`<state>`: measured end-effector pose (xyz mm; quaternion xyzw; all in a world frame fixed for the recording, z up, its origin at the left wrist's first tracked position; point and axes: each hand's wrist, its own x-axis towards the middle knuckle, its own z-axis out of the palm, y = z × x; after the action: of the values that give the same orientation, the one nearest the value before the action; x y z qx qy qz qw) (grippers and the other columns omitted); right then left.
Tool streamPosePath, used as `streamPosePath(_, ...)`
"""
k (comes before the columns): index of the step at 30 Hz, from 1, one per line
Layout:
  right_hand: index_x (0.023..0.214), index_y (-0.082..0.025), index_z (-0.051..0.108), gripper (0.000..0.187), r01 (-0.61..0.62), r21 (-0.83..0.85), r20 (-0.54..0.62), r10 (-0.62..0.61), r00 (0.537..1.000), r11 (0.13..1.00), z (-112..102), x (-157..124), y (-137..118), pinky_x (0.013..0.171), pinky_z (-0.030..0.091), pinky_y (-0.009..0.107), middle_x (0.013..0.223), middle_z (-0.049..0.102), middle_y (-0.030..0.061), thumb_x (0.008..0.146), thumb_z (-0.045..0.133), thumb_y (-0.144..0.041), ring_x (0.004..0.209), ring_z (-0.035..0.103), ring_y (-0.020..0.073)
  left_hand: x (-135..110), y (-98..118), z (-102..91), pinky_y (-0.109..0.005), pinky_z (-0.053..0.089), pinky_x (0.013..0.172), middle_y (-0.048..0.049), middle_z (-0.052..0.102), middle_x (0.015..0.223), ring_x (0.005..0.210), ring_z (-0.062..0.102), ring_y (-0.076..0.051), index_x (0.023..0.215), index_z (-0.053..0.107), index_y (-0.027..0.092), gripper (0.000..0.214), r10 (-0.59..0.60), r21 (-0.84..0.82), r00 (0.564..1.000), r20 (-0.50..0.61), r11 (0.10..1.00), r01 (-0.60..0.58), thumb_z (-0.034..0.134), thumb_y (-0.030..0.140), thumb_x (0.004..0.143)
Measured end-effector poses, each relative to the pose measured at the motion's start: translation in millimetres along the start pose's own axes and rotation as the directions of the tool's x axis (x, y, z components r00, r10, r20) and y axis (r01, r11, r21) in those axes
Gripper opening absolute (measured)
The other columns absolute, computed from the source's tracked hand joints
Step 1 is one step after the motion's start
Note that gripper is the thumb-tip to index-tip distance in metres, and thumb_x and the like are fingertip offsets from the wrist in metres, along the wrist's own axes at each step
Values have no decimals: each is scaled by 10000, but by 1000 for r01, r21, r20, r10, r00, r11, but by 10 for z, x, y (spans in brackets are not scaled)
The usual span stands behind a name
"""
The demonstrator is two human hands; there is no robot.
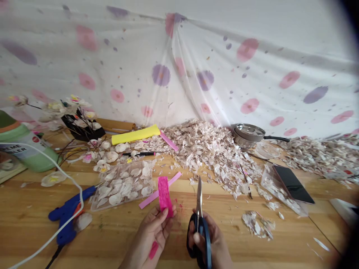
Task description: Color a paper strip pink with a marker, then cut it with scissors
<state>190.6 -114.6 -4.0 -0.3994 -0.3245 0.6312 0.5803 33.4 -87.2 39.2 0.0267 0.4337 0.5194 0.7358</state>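
Observation:
My left hand pinches a bright pink crepe paper strip between thumb and fingers, the strip standing upright. A smaller pink paper piece rests against the same palm. In my right hand are dark-handled scissors, blades together and pointing away from me. The blades are apart from the strip, to its right. Behind the strip, a lighter pink paper strip lies slantwise on the wooden table. Tiny pink scraps are scattered on the wood between my hands.
A blue glue gun and white cable lie left, near a green bottle. Behind stand a clear tray of pale petals, a yellow paper roll and a large petal heap. Metal strainers and a phone are right.

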Motion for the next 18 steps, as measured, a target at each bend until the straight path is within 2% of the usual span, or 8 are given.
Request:
streamPosePath(2, 1021, -237, 558, 665, -8, 17, -25, 8, 1000, 1000, 111, 123, -16, 391, 434, 186, 650, 651, -56, 515, 945, -428, 420, 545, 95, -24, -46, 9, -226, 578, 741, -55, 729, 884, 792, 705, -146, 835, 675, 149, 133, 1, 2, 999, 47, 1000, -1, 734, 48, 772)
streamPosePath(6, 1005, -221, 578, 699, 12, -23, -139, -15, 990, 1000, 307, 260, -95, 547, 521, 222, 674, 724, -28, 424, 966, -213, 587, 662, 149, -65, -94, 42, -281, 563, 808, -38, 719, 852, 852, 696, -199, 775, 692, 176, 238, -17, 17, 987, 159, 1000, 14, 877, 191, 626)
streamPosePath(10, 939, -210, 577, 610, -20, 10, -162, 21, 987, 1000, 434, 252, -68, 483, 443, 165, 590, 699, -52, 454, 945, -176, 481, 583, 96, -75, -117, 54, -332, 528, 892, -42, 719, 845, 931, 681, -243, 786, 720, 190, 309, -29, 48, 975, 222, 999, 18, 916, 264, 558)
streamPosePath(14, 907, -214, 546, 558, -37, 7, -141, 37, 989, 999, 463, 215, -66, 422, 376, 136, 533, 654, -84, 503, 928, -170, 398, 477, 56, -68, -144, 25, -326, 510, 918, -39, 715, 824, 964, 672, -249, 767, 719, 183, 297, -50, 80, 967, 248, 996, 31, 917, 265, 562)
streamPosePath(18, 920, -220, 517, 565, -60, -11, -110, 59, 992, 998, 423, 192, -91, 350, 339, 132, 514, 618, -95, 533, 926, -261, 337, 412, 48, 2, -91, -61, -317, 522, 910, -55, 721, 913, 979, 674, -239, 834, 717, 174, 212, -71, 77, 971, 228, 996, 55, 844, 265, 690)
